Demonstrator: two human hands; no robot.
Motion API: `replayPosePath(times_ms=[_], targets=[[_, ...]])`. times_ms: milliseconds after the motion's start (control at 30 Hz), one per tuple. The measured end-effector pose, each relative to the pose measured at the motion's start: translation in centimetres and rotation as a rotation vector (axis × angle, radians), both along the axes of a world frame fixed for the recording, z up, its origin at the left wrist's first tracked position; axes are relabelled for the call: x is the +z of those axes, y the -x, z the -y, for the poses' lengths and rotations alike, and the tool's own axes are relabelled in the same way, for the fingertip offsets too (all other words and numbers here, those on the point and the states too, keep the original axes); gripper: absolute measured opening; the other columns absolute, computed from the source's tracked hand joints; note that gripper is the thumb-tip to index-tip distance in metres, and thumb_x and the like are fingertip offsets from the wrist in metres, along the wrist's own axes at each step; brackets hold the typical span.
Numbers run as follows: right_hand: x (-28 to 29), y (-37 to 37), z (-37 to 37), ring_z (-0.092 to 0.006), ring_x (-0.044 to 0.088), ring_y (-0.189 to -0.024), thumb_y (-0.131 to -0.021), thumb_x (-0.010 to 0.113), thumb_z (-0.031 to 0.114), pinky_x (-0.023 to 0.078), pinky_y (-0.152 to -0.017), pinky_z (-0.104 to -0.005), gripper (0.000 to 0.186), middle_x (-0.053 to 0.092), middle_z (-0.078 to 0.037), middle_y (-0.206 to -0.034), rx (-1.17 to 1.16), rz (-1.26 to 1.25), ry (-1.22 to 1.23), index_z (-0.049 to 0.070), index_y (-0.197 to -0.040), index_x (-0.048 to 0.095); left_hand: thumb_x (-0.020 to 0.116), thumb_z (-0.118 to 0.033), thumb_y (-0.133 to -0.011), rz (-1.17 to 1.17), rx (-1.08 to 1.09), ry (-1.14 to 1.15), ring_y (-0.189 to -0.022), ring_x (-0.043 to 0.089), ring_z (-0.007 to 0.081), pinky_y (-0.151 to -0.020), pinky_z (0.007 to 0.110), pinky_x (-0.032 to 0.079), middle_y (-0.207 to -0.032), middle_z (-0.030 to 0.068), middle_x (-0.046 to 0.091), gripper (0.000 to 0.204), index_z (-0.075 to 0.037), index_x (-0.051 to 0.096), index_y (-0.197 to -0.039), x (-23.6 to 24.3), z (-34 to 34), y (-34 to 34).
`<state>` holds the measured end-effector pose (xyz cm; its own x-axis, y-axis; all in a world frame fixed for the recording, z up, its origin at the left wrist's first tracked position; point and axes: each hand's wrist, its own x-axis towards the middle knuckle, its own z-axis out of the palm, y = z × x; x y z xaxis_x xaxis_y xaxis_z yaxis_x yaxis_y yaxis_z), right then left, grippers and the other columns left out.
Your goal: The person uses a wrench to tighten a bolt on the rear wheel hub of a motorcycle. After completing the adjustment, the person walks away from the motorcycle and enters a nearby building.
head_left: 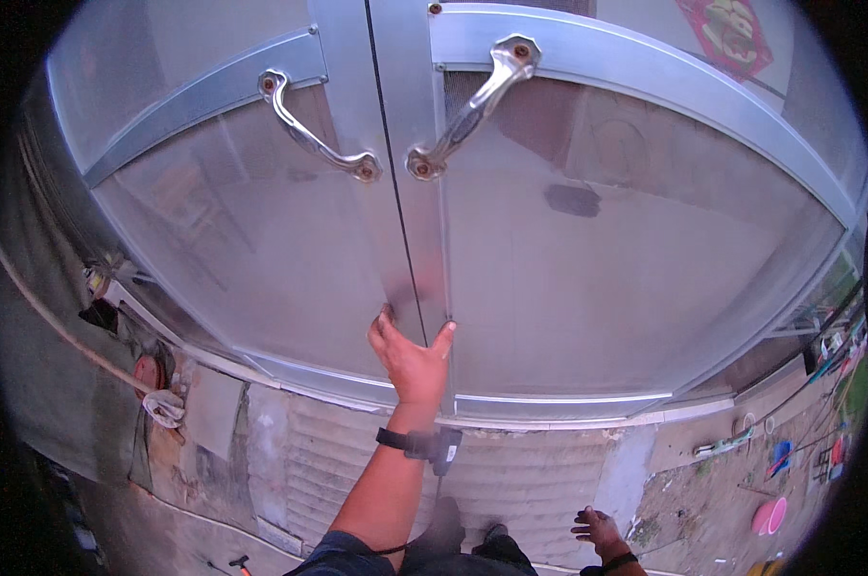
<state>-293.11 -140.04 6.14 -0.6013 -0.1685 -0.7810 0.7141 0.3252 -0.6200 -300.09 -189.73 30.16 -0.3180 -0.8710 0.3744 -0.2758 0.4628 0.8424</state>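
Note:
A pair of silver metal-framed doors (419, 269) with screen or glass panels stands before me, and only a thin dark seam parts their inner edges. My left hand (415, 365) reaches up to the low part of that seam. Its thumb is on the right door's frame and its fingers are on the left one's, spread apart. Higher up are a curved chrome left handle (309, 134) and right handle (477, 106); neither is touched. My right hand (597, 533) hangs low at the right, fingers apart, holding nothing. A black strap with a small device (434, 444) circles my left wrist.
A ridged concrete ramp (347, 461) slopes below the door sill. Dark fabric (59, 374) and a rope (69, 336) hang at the left. On the dirt ground at the right are a pink basin (769, 516) and a blue container (782, 455). An orange-and-black tool (242, 564) lies at the bottom.

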Motion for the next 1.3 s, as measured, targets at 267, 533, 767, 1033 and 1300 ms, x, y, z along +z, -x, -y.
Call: replayPosePath(times_ms=[267, 533, 767, 1033, 1300], targets=[[1.4, 2.7, -3.1, -0.0288, 0.065, -0.093, -0.095, 0.053, 0.042, 0.056, -0.075, -0.0396, 0.051, 0.062, -0.016, -0.117, 0.046, 0.099, -0.103, 0.0, -0.123, 0.055, 0.088, -0.022, -0.066, 0.013, 0.021, -0.026, -0.12, 0.047, 0.0357, -0.106, 0.042, 0.038, -0.127, 0.0219, 0.04, 0.089, 0.011, 0.036, -0.13, -0.4, 0.9, 0.4], [1.9, 9.6, -4.6, -0.0313, 0.068, -0.091, -0.094, 0.055, 0.053, 0.055, -0.075, -0.0416, 0.062, 0.064, -0.018, -0.114, 0.184, 0.042, -0.051, -0.002, -0.124, 0.052, 0.086, -0.028, -0.067, -0.024, 0.019, 0.055, -0.116, 0.048, 0.0368, -0.101, 0.044, 0.041, -0.125, 0.022, 0.042, 0.086, 0.009, 0.04, -0.129, -1.4, 1.3, 0.5], [3.3, 14.2, -1.6, -0.0291, 0.069, -0.085, -0.09, 0.063, 0.05, 0.056, -0.07, -0.0396, 0.062, 0.065, -0.016, -0.11, 0.222, 0.042, 0.001, -0.003, -0.122, 0.054, 0.079, -0.026, -0.077, 0.021, -0.038, -0.01, -0.114, 0.05, 0.0322, -0.101, 0.041, 0.041, -0.123, 0.0202, 0.045, 0.073, 0.009, 0.041, -0.129, -0.8, -0.1, -5.1], [2.2, 20.1, 4.1, -0.0289, 0.069, -0.087, -0.093, 0.059, 0.049, 0.056, -0.072, -0.04, 0.058, 0.065, -0.016, -0.11, 0.459, 0.044, 0.018, -0.002, -0.122, 0.055, 0.056, -0.029, -0.095, -0.059, 0.052, -0.032, -0.101, 0.053, 0.0278, -0.089, 0.039, 0.046, -0.109, 0.0164, 0.05, 0.043, 0.004, 0.048, -0.121, -1.8, -4.1, -16.2], [8.6, 20.4, 9.3, -0.0282, 0.056, -0.115, -0.094, 0.053, 0.02, 0.054, -0.089, -0.0396, 0.046, 0.054, -0.014, -0.134, 0.649, -0.205, 0.15, 0.003, -0.136, 0.05, 0.06, -0.028, -0.093, 0.017, -0.005, 0.046, -0.105, 0.055, 0.0349, -0.093, 0.042, 0.045, -0.113, 0.0208, 0.052, 0.046, 0.005, 0.051, -0.123, -0.7, -1.6, -10.6]])
